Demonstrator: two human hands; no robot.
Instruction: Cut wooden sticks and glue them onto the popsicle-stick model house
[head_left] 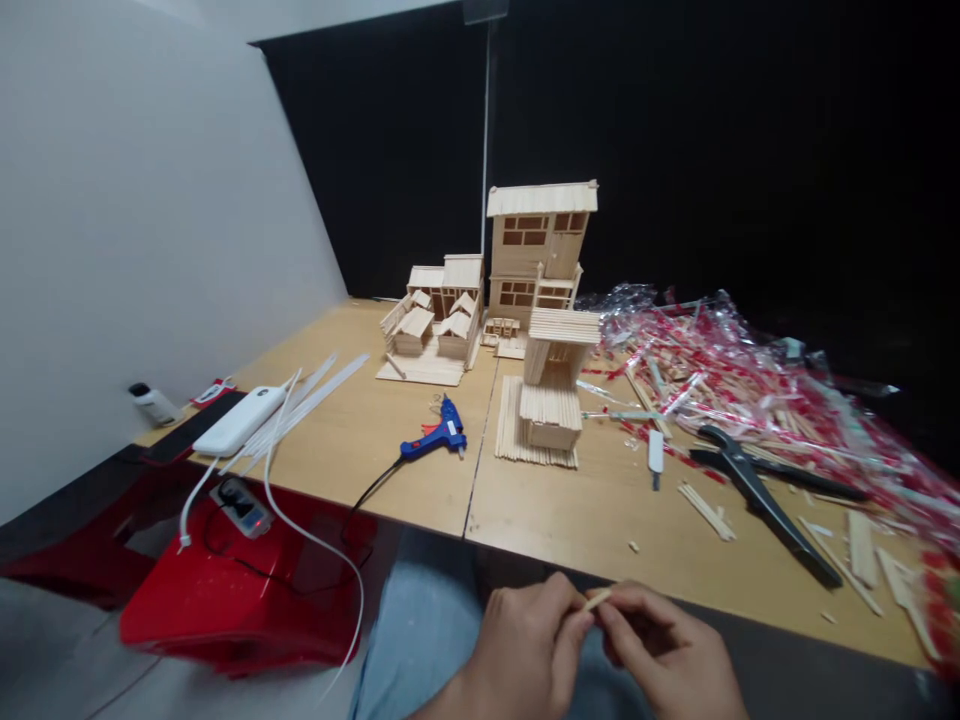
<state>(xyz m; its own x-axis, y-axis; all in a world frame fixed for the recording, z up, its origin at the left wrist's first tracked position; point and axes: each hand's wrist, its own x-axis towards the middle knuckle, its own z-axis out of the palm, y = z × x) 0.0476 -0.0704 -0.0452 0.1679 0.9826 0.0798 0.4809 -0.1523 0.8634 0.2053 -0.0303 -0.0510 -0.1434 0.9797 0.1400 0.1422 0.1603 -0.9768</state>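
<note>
On the table (420, 490), the two-storey model house (536, 258) stands at the back; left of it, the courtyard model (412, 325); in front, the porch model (551, 405); the glue gun (439, 437) lies left of the porch model; farther left, strips (330, 390) and a power bank (240, 420); below, a power strip (244, 508) on the stool (187, 580); right of the porch model, perhaps a craft knife (655, 452), then the cutters (780, 515); behind these, heaped wrappers and sticks (720, 375); before the table's edge, a stick (598, 599) between the left hand (525, 640) and right hand (667, 650).
</note>
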